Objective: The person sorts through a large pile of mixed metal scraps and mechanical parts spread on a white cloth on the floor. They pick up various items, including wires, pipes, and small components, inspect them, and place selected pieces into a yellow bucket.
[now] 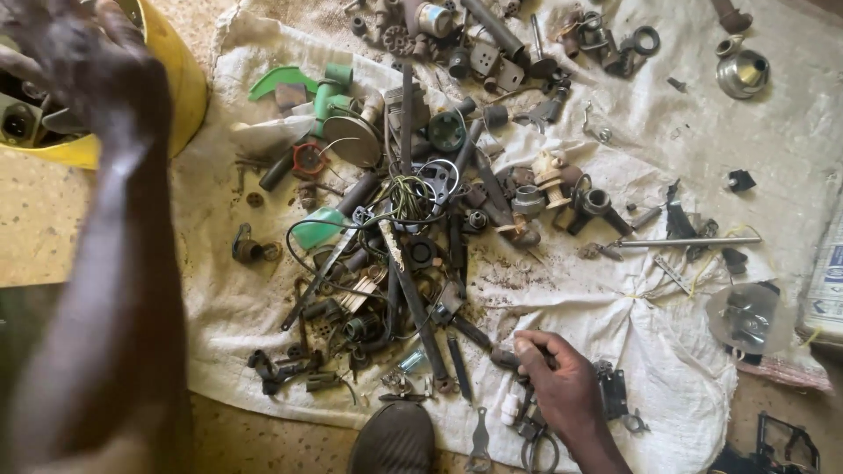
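My left hand [83,61] reaches into a yellow bucket [180,88] at the upper left, fingers spread over dark parts inside; whether it holds anything is hidden. My right hand [558,377] rests low on a white woven sack cloth [632,325], its fingers closed around a small dark metal piece [507,358] at the edge of the scrap pile. The pile [413,228] of rusty rods, pipe fittings, wires and green plastic parts fills the cloth's middle.
A shoe tip [395,439] shows at the bottom centre. A metal funnel-shaped part [742,70] lies at the upper right, a long thin rod [689,241] at the right, a round metal lid [746,316] beside it. Sandy floor surrounds the cloth.
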